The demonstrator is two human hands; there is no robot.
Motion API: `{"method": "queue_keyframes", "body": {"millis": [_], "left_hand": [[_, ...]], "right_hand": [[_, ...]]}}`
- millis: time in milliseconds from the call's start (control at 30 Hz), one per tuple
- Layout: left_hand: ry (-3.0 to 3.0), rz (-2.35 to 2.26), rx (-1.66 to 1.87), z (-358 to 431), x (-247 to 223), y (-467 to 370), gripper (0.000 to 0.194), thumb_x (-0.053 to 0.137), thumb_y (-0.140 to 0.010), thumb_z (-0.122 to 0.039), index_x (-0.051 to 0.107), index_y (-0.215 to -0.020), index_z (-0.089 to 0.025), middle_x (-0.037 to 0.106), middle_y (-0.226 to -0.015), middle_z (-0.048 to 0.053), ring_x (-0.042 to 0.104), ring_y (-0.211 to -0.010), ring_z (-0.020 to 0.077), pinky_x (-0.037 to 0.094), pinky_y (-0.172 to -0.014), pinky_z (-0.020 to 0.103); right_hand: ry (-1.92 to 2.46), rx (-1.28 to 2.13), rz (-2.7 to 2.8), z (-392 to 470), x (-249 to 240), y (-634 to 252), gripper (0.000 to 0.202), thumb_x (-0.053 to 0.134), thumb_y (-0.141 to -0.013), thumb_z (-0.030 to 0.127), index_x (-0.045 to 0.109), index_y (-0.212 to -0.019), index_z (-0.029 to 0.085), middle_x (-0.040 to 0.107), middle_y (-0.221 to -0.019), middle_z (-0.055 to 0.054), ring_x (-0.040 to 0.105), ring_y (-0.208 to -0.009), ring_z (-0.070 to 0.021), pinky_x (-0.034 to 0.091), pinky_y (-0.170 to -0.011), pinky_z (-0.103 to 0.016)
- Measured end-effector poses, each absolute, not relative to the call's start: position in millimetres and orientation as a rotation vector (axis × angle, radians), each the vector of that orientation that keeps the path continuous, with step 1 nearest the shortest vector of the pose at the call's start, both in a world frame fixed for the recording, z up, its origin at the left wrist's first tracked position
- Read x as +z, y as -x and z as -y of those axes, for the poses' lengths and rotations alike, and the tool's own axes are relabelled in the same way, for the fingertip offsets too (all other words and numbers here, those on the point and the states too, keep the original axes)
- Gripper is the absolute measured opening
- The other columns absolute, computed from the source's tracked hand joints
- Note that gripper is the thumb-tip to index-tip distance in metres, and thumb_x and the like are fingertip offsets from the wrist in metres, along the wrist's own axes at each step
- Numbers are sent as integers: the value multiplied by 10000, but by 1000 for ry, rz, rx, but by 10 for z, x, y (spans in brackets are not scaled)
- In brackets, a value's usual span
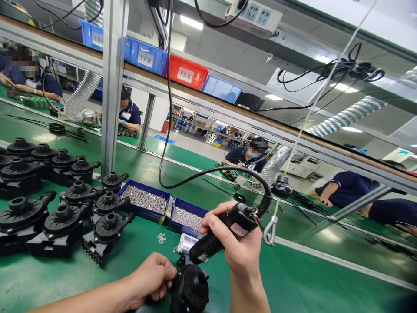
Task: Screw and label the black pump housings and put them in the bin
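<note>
My right hand (pixel 236 239) is wrapped around a black electric screwdriver (pixel 224 228), its cable leaving the top end and a metal hook beside it. The tool tilts down to the left, over a black blower housing (pixel 192 287) at the bottom of the view. Its tip is hidden behind a clear cylindrical sleeve. My left hand (pixel 156 278) is closed, thumb and curled fingers pressed at the housing's left edge; whether a small part is also between them cannot be seen. A few small nuts (pixel 161 238) lie loose on the green bench beyond my left hand.
Several finished-looking black blower housings (pixel 61 219) stand at the left. A blue bin of screws (pixel 145 198) and a blue bin of nuts (pixel 187 217) sit ahead. A metal post (pixel 114 87) rises behind them. Co-workers sit across the bench; a shelf with bins (pixel 189 71) crosses above.
</note>
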State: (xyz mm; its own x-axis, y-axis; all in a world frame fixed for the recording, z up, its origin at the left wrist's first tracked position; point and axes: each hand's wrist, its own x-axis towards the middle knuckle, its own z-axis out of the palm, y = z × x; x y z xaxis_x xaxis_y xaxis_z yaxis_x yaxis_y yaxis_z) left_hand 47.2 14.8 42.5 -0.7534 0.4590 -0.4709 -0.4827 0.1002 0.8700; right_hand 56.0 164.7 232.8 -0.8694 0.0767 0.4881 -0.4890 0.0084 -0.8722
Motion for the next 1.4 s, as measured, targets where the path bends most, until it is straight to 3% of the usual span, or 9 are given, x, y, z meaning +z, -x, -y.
{"method": "queue_keyframes", "body": {"millis": [267, 467, 600, 700, 800, 900, 1033, 1200, 1400], "left_hand": [[184, -1347, 1766, -181, 498, -524, 529, 861, -467, -561, 487, -600, -212, 379, -530, -68, 261, -423, 24, 98, -349, 146], [180, -1303, 1762, -152, 502, -490, 381, 778, -464, -463, 546, -592, -188, 403, -504, -45, 304, -408, 35, 128, -336, 146], [140, -1368, 1801, -100, 575, -475, 411, 811, -464, -487, 604, -632, -174, 534, -547, 7, 430, -398, 74, 266, -311, 158], [42, -1420, 1804, -30, 714, -513, 582, 902, -468, -617, 622, -716, -170, 654, -699, 38, 555, -467, 100, 444, -367, 186], [5, -1456, 1800, -1, 816, -586, 757, 966, -434, -739, 613, -802, -180, 663, -711, 17, 612, -575, 121, 547, -477, 208], [85, -1445, 1814, -48, 815, -647, 757, 1036, -368, -609, 617, -832, -183, 638, -674, -8, 554, -546, 100, 495, -455, 190], [162, -1389, 1829, -104, 721, -642, 495, 942, -447, -349, 578, -745, -198, 622, -606, 9, 506, -487, 100, 378, -395, 171], [197, -1489, 1798, -12, 712, -542, 431, 806, -465, -269, 588, -832, -210, 678, -683, 26, 613, -576, 177, 487, -400, 213], [71, -1513, 1696, 76, 834, -460, 487, 855, -438, -295, 609, -843, -182, 658, -667, 16, 616, -551, 149, 594, -432, 240]], "right_hand": [[-447, 1947, 1921, -1634, 2303, -541, 298, 871, -898, 396, 638, -926, 212, 732, -754, -29, 729, -624, -218, 614, -623, -334], [-486, 1934, 1941, -1634, 2270, -535, 290, 859, -916, 394, 636, -943, 210, 733, -772, -31, 729, -634, -217, 607, -628, -335], [-509, 1925, 1948, -1634, 2259, -541, 288, 855, -921, 388, 634, -956, 208, 733, -769, -30, 733, -634, -226, 609, -631, -349], [-526, 1937, 1933, -1638, 2258, -534, 289, 857, -921, 384, 630, -947, 208, 737, -761, -30, 729, -624, -221, 616, -629, -345], [-589, 2013, 1901, -1661, 2238, -486, 298, 869, -911, 382, 632, -940, 204, 741, -757, -30, 734, -622, -214, 625, -627, -333], [-743, 2115, 1857, -1704, 2194, -399, 306, 877, -896, 373, 628, -936, 200, 747, -742, -31, 726, -583, -205, 618, -580, -313], [-946, 2273, 1794, -1748, 2120, -293, 310, 865, -892, 358, 602, -950, 204, 764, -743, -38, 700, -538, -184, 581, -527, -275], [-1063, 2429, 1727, -1733, 2038, -220, 310, 876, -878, 309, 596, -954, 198, 767, -754, -38, 694, -536, -160, 565, -530, -239], [-1111, 2472, 1713, -1698, 1955, -184, 334, 899, -841, 284, 602, -956, 185, 776, -760, -50, 712, -532, -167, 582, -526, -234]]}}
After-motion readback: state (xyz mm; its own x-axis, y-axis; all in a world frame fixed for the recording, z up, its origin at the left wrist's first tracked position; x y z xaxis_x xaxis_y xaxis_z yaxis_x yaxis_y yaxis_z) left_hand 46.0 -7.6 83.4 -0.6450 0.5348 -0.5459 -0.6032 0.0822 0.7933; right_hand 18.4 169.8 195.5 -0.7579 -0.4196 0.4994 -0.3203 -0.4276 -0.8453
